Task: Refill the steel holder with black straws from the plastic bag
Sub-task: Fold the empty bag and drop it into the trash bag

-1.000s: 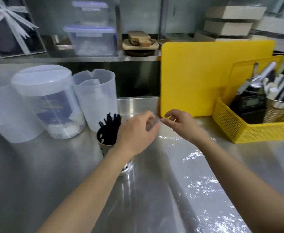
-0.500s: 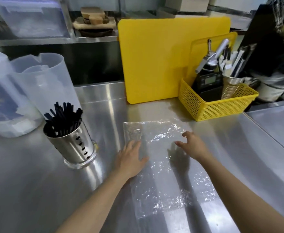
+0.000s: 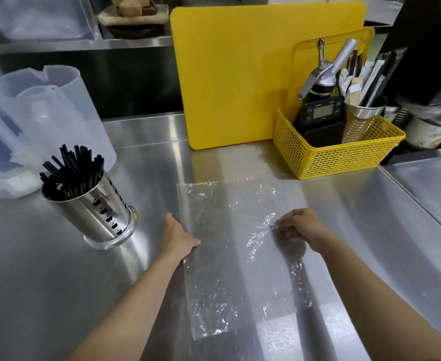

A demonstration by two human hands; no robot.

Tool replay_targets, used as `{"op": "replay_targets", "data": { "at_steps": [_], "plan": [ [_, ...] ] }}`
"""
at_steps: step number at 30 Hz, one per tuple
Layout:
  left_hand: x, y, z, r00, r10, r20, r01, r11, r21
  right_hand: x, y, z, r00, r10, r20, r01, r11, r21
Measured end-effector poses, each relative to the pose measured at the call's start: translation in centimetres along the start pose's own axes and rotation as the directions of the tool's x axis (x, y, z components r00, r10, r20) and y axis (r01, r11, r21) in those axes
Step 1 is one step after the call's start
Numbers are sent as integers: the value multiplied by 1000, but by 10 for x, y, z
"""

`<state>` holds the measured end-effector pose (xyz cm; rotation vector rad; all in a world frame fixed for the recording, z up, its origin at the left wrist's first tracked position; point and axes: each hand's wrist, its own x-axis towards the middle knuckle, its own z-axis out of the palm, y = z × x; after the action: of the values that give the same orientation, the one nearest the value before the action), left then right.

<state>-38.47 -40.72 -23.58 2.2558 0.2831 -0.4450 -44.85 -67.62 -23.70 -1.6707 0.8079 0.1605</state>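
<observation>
Bag (image 3: 230, 246) — flat on bench (image 3: 57, 295), no legible print. Left hand (image 3: 178, 237) open on its left edge; right hand (image 3: 301, 227) pinching its right edge. Holder (image 3: 94, 212) — straws (image 3: 71, 173) inside, far left.

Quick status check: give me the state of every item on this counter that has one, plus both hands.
Steel holder: upright, holding black straws.
Plastic bag: flat on the counter, looks empty.
Left hand: on the bag's left edge.
Right hand: fingers curled on the bag's right side.
Yellow basket: upright, loaded with tools.
Cutting board: standing upright.
</observation>
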Motion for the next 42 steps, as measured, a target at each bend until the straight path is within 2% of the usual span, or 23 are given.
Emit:
{"op": "replay_targets", "data": {
  "at_steps": [2, 6, 7, 10, 12, 21, 27, 33, 37, 40, 42],
  "plan": [
    [0, 1, -3, 999, -1, 39, 4, 998, -62, -3, -2, -6, 996, -3, 87, 0, 999, 35],
    [-1, 2, -9, 987, 72, 146, -19, 941, -339, -1, 0, -19, 977, -13, 212, 1, 998, 58],
    [-2, 2, -12, 979, 93, 181, -25, 938, -345, -1, 1, -21, 972, -18, 233, -1, 997, 82],
    [-5, -4, -17, 951, 100, 292, -37, 976, -215, 2, 6, -28, 964, -41, 262, 8, 992, 127],
    [-7, -6, -16, 937, 86, 337, -14, 977, -211, 3, 8, -31, 960, -58, 272, 19, 989, 144],
    [-6, -14, -27, 927, 160, 340, -12, 917, -399, 2, 12, -39, 944, -111, 312, 47, 977, 207],
    [-7, -16, -23, 971, 132, 198, -25, 884, -466, 2, 10, -34, 953, -99, 287, 48, 982, 182],
    [-5, -22, -25, 979, 121, 166, -37, 900, -434, 2, 11, -33, 976, -125, 180, 84, 972, 218],
    [-14, -20, -30, 979, 177, 101, -100, 850, -518, 0, 7, -40, 992, -81, 91, 55, 964, 259],
    [-17, -20, -33, 976, 194, 94, -116, 839, -531, -3, 2, -38, 993, -77, 90, 44, 947, 319],
    [-21, -20, -32, 972, 190, 140, -81, 824, -561, -6, -2, -32, 988, -95, 122, 60, 963, 264]
  ]
}}
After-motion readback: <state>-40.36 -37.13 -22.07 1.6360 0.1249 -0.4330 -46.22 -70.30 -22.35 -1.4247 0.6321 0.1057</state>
